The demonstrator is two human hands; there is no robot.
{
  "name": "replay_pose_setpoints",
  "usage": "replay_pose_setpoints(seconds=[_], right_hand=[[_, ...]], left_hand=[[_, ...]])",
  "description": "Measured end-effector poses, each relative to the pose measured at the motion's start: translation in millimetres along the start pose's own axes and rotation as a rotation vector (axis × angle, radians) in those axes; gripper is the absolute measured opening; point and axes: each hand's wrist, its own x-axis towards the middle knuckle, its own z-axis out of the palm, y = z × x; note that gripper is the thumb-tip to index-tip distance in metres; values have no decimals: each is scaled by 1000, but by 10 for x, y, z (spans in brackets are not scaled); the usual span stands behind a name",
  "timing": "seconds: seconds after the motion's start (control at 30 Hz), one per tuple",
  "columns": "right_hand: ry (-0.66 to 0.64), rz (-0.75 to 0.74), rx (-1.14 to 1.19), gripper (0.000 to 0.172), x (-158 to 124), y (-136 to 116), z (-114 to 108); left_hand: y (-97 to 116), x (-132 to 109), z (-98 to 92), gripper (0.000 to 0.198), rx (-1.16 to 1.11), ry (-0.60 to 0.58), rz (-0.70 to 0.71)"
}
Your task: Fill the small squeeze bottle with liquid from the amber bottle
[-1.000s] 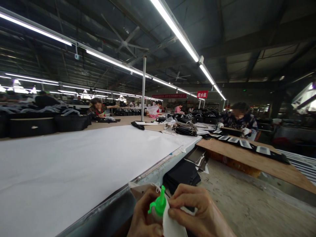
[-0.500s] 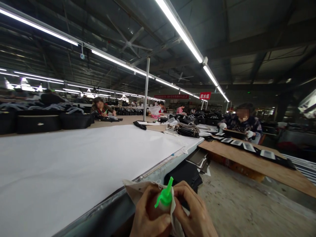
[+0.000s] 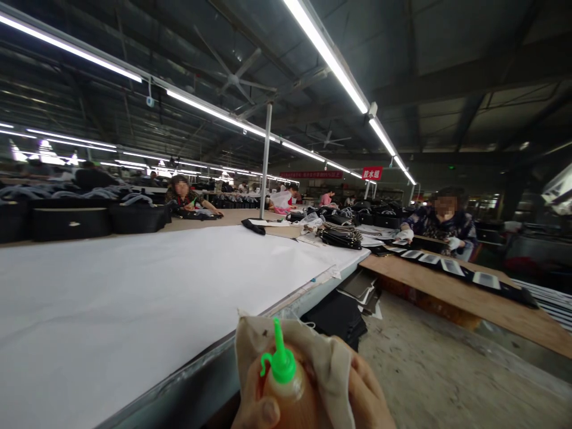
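A squeeze bottle [image 3: 292,402] with a bright green pointed nozzle and a hooked green cap strap stands nearly upright at the bottom centre. Amber contents show through its clear body. My left hand [image 3: 255,405] is wrapped round the bottle's left side, its thumb across the front. A beige cloth [image 3: 335,381] drapes behind and along the right of the bottle. My right hand [image 3: 369,390] grips this cloth from the right; some of its fingers are hidden behind the fabric.
A large table covered in white sheeting [image 3: 147,298] lies ahead to the left. Black pieces [image 3: 335,319] are stacked below its edge. To the right is a wooden board [image 3: 447,286] with black parts and pale patches, a gloved co-worker [image 3: 447,226] behind it. Black bags [image 3: 71,220] line the left.
The bottle has tipped more upright and moved slightly left, showing more of its body. The cloth is spread wider behind it, and my right hand has moved away from the nozzle to the right.
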Motion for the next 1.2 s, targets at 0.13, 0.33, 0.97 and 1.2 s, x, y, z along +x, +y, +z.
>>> replay_pose_setpoints(seconds=[0.13, 0.33, 0.97, 1.2], right_hand=[[-290, -67, -100, 42, 5, -276, 175], [-368, -367, -517, 25, 72, -513, 126], [-547, -230, -1110, 11, 59, -1045, 323], [-409, -282, -1167, 11, 31, -881, 389]], left_hand=[[80, 67, 117, 42, -21, -222, -115], [176, 122, 198, 43, -75, -346, -217], [442, 51, 186, 53, 276, -211, -274], [399, 78, 131, 47, 316, -214, -128]])
